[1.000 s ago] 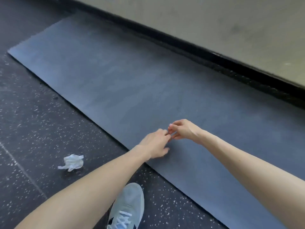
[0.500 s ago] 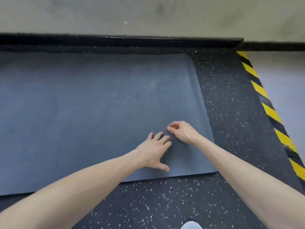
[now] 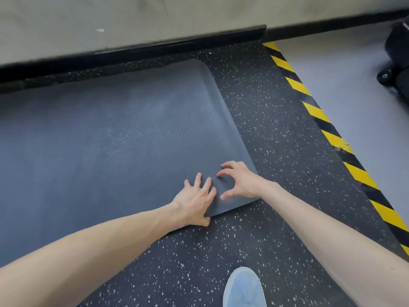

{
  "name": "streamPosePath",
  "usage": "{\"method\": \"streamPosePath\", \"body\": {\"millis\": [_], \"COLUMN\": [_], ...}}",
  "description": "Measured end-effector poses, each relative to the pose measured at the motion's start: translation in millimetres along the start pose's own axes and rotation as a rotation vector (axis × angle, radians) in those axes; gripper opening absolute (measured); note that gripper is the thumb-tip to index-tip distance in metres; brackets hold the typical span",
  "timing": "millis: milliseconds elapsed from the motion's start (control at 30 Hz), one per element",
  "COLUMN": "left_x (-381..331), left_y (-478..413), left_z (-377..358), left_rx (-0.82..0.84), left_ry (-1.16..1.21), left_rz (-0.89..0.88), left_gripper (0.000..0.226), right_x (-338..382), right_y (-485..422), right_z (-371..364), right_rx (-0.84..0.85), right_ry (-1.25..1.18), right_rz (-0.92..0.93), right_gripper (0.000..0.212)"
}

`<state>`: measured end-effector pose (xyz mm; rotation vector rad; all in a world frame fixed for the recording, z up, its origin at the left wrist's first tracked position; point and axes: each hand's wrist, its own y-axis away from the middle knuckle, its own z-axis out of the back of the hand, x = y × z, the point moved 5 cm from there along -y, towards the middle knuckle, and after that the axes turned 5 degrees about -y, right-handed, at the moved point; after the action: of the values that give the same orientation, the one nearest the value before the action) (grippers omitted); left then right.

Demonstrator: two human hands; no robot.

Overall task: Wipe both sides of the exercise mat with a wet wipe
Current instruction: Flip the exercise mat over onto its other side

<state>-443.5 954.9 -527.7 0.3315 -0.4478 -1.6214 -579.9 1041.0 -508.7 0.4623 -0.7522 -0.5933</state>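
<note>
A dark grey exercise mat (image 3: 115, 138) lies flat on the speckled black floor, running off the left edge of the view. Its near right corner is under my hands. My left hand (image 3: 195, 201) lies spread on the mat with straight fingers, and its thumb reaches over the near edge. My right hand (image 3: 238, 181) hovers or rests at the corner with fingers arched and spread, fingertips touching the mat, holding nothing. No wet wipe is in view.
A grey wall with a black baseboard (image 3: 132, 48) runs along the mat's far side. Yellow and black hazard tape (image 3: 327, 134) borders a lighter grey floor on the right. A black wheeled case (image 3: 396, 56) stands at the far right. My light blue shoe (image 3: 243, 286) is near the bottom.
The view swung right from the mat's middle to its right end. The wipe on the floor left the view. Both hands moved to the near right corner and spread open.
</note>
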Motion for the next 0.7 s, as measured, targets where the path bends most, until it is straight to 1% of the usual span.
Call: {"method": "streamPosePath", "body": {"millis": [67,100,133,167,200,267,300,333,367,400,467,533,633,700], "left_x": [-3.0,-2.1,1.1,6.7,14.8,38.6,54.3,71.3,89.1,107.1,138.7,167.7,209.2,225.5], "left_y": [2.1,4.7,8.4,12.6,17.0,28.3,36.2,46.2,57.7,69.8,98.3,130.2,172.1,191.9], "left_z": [6.9,13.0,20.7,28.5,37.0,59.6,72.9,86.7,99.1,108.4,119.7,127.6,146.7,167.9], "left_rx": [-0.009,-0.031,-0.054,-0.073,-0.089,-0.145,-0.184,-0.221,-0.243,-0.239,-0.155,-0.097,-0.144,-0.146], "left_ry": [0.03,0.063,0.111,0.165,0.221,0.332,0.377,0.404,0.415,0.412,0.444,0.578,0.712,0.721], "left_rz": [-0.043,-0.069,-0.086,-0.09,-0.083,-0.05,-0.022,0.016,0.063,0.113,0.211,0.318,0.463,0.495], "left_gripper": [0.066,0.051,0.038,0.028,0.023,0.021,0.023,0.025,0.028,0.031,0.038,0.035,0.024,0.021], "right_x": [2.5,4.4,7.9,15.0,25.7,56.4,72.7,90.0,109.1,128.4,165.4,201.3,248.2,284.1], "right_y": [4.7,6.2,6.9,7.2,6.3,4.8,3.8,3.4,3.4,2.9,1.0,-0.3,5.6,17.1], "right_z": [-4.7,-6.3,-7.3,-6.4,-0.7,27.7,47.4,68.7,91.1,113.6,153.4,185.0,225.5,246.3], "right_rx": [0.129,0.195,0.235,0.236,0.19,0.043,0.006,-0.002,-0.003,-0.009,-0.046,-0.065,-0.088,-0.107], "right_ry": [0.092,0.189,0.302,0.392,0.438,0.403,0.384,0.392,0.422,0.461,0.513,0.533,0.551,0.588], "right_rz": [-0.043,-0.066,-0.069,-0.041,0.007,0.079,0.082,0.077,0.077,0.082,0.09,0.099,0.069,0.08], "right_gripper": [0.111,0.123,0.128,0.122,0.102,0.049,0.031,0.02,0.013,0.011,0.012,0.015,0.027,0.035]}}
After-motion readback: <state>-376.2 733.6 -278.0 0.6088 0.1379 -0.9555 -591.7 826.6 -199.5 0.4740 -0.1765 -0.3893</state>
